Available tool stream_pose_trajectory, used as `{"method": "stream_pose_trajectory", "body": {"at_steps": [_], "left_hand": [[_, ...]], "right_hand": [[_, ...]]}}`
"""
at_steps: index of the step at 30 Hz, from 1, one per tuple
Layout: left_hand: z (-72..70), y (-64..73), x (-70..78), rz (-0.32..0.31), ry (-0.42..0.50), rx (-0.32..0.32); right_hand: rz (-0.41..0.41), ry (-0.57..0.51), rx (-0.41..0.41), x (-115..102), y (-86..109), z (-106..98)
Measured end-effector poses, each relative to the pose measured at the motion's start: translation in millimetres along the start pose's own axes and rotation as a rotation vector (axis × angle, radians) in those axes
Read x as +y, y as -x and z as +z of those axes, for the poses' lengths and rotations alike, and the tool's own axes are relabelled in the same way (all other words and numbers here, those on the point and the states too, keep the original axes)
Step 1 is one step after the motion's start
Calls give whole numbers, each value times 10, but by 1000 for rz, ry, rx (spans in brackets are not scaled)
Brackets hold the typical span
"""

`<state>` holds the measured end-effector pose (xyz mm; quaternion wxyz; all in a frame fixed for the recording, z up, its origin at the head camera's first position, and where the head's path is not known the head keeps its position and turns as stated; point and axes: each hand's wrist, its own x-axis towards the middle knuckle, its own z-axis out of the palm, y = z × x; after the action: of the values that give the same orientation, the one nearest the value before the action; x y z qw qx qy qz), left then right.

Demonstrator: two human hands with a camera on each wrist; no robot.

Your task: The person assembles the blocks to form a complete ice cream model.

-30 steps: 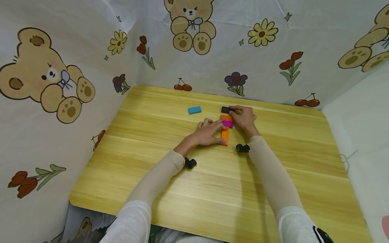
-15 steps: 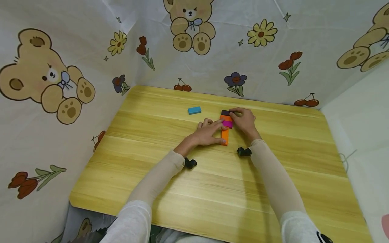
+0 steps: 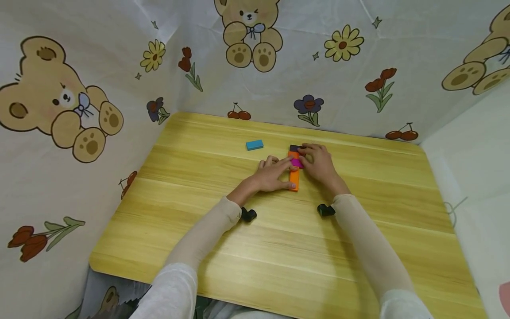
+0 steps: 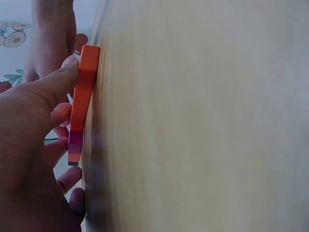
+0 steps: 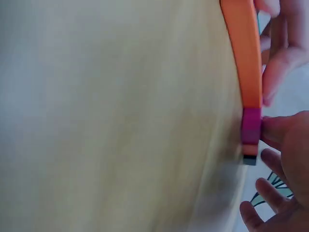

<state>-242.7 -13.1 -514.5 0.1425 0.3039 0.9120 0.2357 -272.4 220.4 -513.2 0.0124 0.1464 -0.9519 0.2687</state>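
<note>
A row of small flat blocks runs away from me on the table. Nearest is a long orange block (image 3: pixel 294 179), then a magenta block (image 3: pixel 296 163), a second orange block (image 3: pixel 292 155) and a black block (image 3: pixel 295 148) at the far end. My left hand (image 3: pixel 271 175) rests over the row from the left, thumb on the long orange block and fingertips by the magenta one. From the right, my right hand (image 3: pixel 320 166) touches the row, thumb at the magenta block (image 5: pixel 251 125) and fingers over the black block's right end. Both hands partly hide the blocks.
A blue block (image 3: pixel 254 145) lies apart, to the left of the row. The wooden table (image 3: pixel 255 248) reaches back to a bear-and-flower-printed cloth (image 3: pixel 342 88). A black wrist camera (image 3: pixel 249 215) sits by the left wrist, another black camera (image 3: pixel 326 210) by the right.
The black block has come toward me against the second orange block. My right hand's thumb has shifted from the black block to the magenta one. My left hand stays put.
</note>
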Motion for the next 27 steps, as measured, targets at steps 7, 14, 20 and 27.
{"method": "stream_pose_trajectory", "body": {"at_steps": [7, 14, 20, 27], "left_hand": [[-29, 13, -5, -12, 4, -14], [-42, 27, -13, -6, 33, -11], [-45, 42, -83, 34, 68, 13], [-125, 93, -209, 68, 230, 61]], "right_hand": [[-33, -27, -169, -73, 264, -93], [17, -33, -271, -86, 348, -87], [31, -54, -277, -95, 352, -86], [61, -76, -280, -57, 386, -105]]}}
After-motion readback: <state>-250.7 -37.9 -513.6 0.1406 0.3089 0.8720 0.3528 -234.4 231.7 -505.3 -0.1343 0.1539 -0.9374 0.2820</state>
